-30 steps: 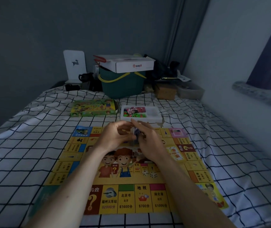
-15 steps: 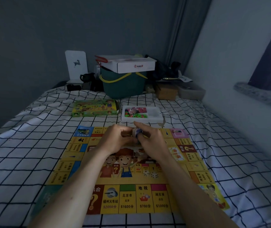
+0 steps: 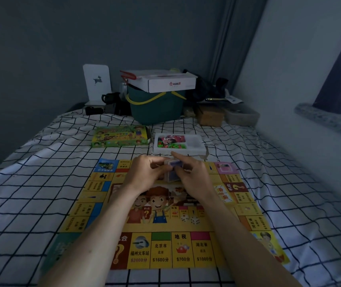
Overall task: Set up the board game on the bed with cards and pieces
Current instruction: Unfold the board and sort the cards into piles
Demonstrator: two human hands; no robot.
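A yellow game board (image 3: pixel 165 249) lies flat on the checked bed sheet. Both hands meet over its far half. My left hand (image 3: pixel 144 175) and my right hand (image 3: pixel 194 179) together grip a small pack of cards (image 3: pixel 172 169) with a purple face, seemingly in clear wrap. Two white dice (image 3: pixel 190 219) rest on the board's middle picture. Just beyond the hands stands a white tray (image 3: pixel 194 150) holding coloured pieces and a pink card stack. The green game box (image 3: pixel 120 136) lies to the tray's left.
At the bed's head stand a green bucket (image 3: pixel 157 108) with a white carton (image 3: pixel 165 81) on top, a white stand (image 3: pixel 97 83), a brown box (image 3: pixel 210 116) and dark clutter. A wall and stone sill (image 3: pixel 327 119) run along the right.
The hands have stayed together on the card pack, fingers shifting slightly around it. The view has tilted a little; nothing else on the bed has moved.
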